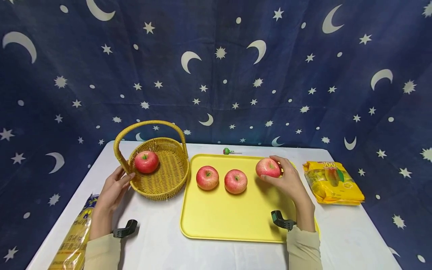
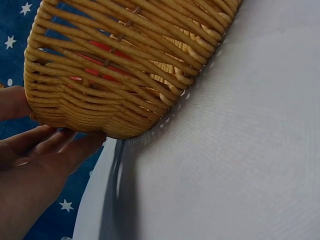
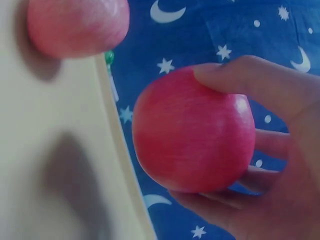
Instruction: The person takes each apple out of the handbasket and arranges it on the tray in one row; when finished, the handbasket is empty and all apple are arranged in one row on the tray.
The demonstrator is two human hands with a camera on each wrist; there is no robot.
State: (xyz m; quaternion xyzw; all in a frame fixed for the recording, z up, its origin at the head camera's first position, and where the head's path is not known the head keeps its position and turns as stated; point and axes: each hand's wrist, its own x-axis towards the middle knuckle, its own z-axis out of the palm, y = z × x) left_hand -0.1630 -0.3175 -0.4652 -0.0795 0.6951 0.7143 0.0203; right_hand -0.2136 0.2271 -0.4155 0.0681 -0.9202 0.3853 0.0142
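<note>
My right hand [image 1: 287, 178] grips a red apple [image 1: 268, 168] by its sides, thumb nearest me. In the right wrist view this apple [image 3: 195, 132] is raised off the tray, whose surface carries a shadow. My left hand [image 1: 113, 189] holds the wicker basket [image 1: 168, 176] at its left side, the thumb over the rim and the fingers against the outer weave [image 2: 110, 90]. Inside the basket one apple [image 1: 146, 162] lies on the left. Two more apples, a left one [image 1: 207, 177] and a right one [image 1: 235, 181], sit on the yellow tray [image 1: 233, 221].
A yellow candy bag [image 1: 332, 183] lies right of the tray. Behind the tray is a small green-and-red lollipop [image 1: 227, 151]. A long yellow packet [image 1: 72, 243] lies beside the left forearm. The dark starry cloth [image 1: 216, 93] hangs behind the white table [image 1: 152, 240]. The basket's handle [image 1: 152, 123] stands upright.
</note>
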